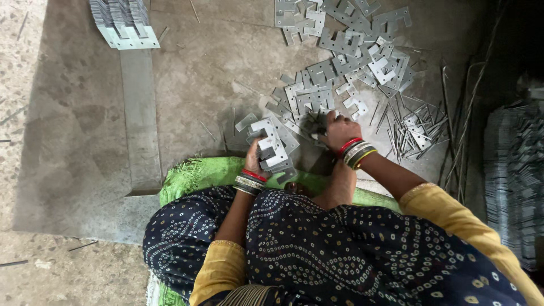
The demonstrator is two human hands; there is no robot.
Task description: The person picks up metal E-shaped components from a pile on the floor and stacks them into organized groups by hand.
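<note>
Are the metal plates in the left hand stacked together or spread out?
Stacked: the left hand grips the metal plates as one overlapping bundle, edges roughly aligned.

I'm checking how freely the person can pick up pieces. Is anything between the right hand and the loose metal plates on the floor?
Nothing visible does. The right hand already rests on the near edge of the scattered metal plates, with no object between them. The left hand holds a stack of plates beside it, clear of the right hand's reach.

Head camera, looking straight down
One view only, worn on the head, close above the lap and both hands, taking in the concrete floor ahead with scattered metal plates
</note>
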